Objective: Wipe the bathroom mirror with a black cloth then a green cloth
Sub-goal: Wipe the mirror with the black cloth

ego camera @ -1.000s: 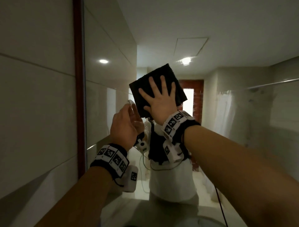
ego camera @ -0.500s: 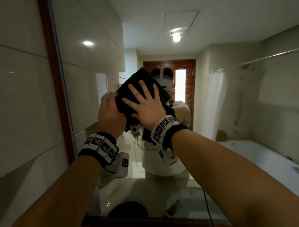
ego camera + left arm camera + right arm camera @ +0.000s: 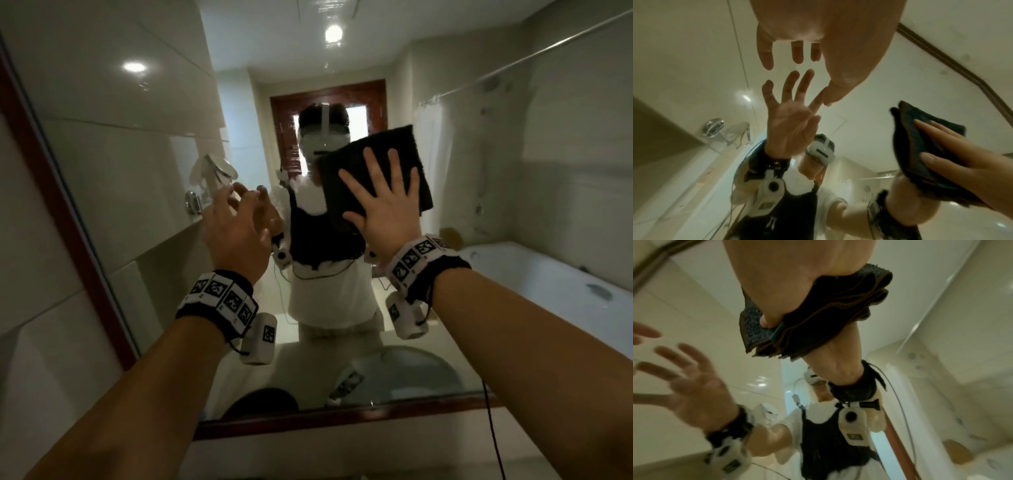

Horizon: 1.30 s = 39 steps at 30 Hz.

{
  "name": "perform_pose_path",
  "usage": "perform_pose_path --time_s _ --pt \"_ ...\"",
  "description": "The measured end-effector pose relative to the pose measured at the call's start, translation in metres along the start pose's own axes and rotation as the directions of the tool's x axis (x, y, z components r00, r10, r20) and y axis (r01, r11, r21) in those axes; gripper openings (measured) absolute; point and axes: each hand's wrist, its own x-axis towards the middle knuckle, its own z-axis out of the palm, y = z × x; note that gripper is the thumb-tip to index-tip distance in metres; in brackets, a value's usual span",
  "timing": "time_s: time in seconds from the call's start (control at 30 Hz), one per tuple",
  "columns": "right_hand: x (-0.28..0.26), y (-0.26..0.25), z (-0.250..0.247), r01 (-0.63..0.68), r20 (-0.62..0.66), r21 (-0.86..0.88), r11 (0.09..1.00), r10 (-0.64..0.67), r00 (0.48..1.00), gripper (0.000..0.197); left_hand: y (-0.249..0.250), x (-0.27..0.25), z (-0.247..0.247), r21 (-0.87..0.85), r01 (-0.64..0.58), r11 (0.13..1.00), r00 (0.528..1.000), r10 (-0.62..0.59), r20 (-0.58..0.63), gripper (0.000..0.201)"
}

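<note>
The bathroom mirror (image 3: 513,205) has a reddish-brown frame (image 3: 325,419). My right hand (image 3: 383,202) lies flat with spread fingers on a folded black cloth (image 3: 400,140) and presses it against the glass at head height. The right wrist view shows the cloth's stacked folds (image 3: 818,324) under that palm. My left hand (image 3: 236,226) hovers to the cloth's left with fingers spread and holds nothing. In the left wrist view its fingertips (image 3: 766,63) are a short way off the glass, and the cloth (image 3: 920,146) is to the right. No green cloth is in view.
A tiled wall (image 3: 51,308) borders the mirror on the left. A pale counter (image 3: 342,455) runs below the frame. The glass reflects a person in a headset, a round basin (image 3: 411,370), a bathtub (image 3: 548,284) and a shower curtain.
My right hand has slid the black cloth rightward across the glass. My left hand has come off the cloth's left edge and spread its fingers. The head view has tilted down.
</note>
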Motion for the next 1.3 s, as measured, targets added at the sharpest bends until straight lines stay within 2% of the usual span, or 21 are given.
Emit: perform_pose_path --time_s 0.1,0.2,0.33,0.5,0.67,0.73,0.8,0.93,1.07,1.2,1.3 --pt "-0.043 0.057 0.002 -0.128 0.001 0.011 0.992 0.128 0.992 0.070 0.015 -0.012 0.016 0.027 0.030 0.999 0.999 -0.031 0.037 0.063" --pt "-0.079 0.094 0.005 -0.208 0.045 0.003 0.978 0.208 0.977 0.068 0.029 -0.017 0.026 0.037 0.064 0.997 0.998 -0.065 0.020 0.061" --pt "-0.086 0.099 0.001 -0.202 0.032 0.019 0.979 0.201 0.979 0.058 0.045 -0.017 0.031 0.082 0.167 0.983 0.986 -0.165 -0.038 0.062" --pt "-0.091 0.105 0.004 -0.234 -0.033 0.064 0.970 0.237 0.971 0.043 0.038 -0.027 0.049 0.086 0.154 0.984 0.987 -0.149 -0.061 0.070" --pt "-0.103 0.113 0.016 -0.208 -0.039 0.207 0.956 0.220 0.975 0.047 0.029 -0.062 0.068 0.029 0.204 0.979 0.975 -0.200 -0.100 0.066" --pt "-0.106 0.110 0.019 -0.225 -0.014 0.244 0.943 0.235 0.972 0.049 0.025 -0.078 0.071 0.104 0.201 0.974 0.978 -0.193 -0.079 0.064" --pt "-0.107 0.105 0.021 -0.237 0.027 0.216 0.947 0.236 0.971 0.051 0.020 -0.090 0.073 0.144 0.240 0.960 0.971 -0.235 -0.053 0.065" --pt "-0.106 0.094 0.023 -0.255 0.082 0.206 0.945 0.243 0.967 0.053 0.002 -0.095 0.077 0.079 0.268 0.960 0.963 -0.263 -0.065 0.067" --pt "-0.102 0.070 0.029 -0.207 0.098 0.254 0.945 0.188 0.977 0.052 -0.015 -0.097 0.083 0.037 0.274 0.961 0.961 -0.272 -0.043 0.069" --pt "-0.098 0.028 0.034 -0.159 0.115 0.244 0.957 0.134 0.984 0.054 -0.024 -0.097 0.079 0.026 0.202 0.979 0.978 -0.200 -0.058 0.063" --pt "-0.095 -0.013 0.039 -0.128 0.149 0.248 0.960 0.093 0.984 0.054 -0.038 -0.103 0.077 0.084 0.144 0.986 0.990 -0.143 -0.012 0.069"
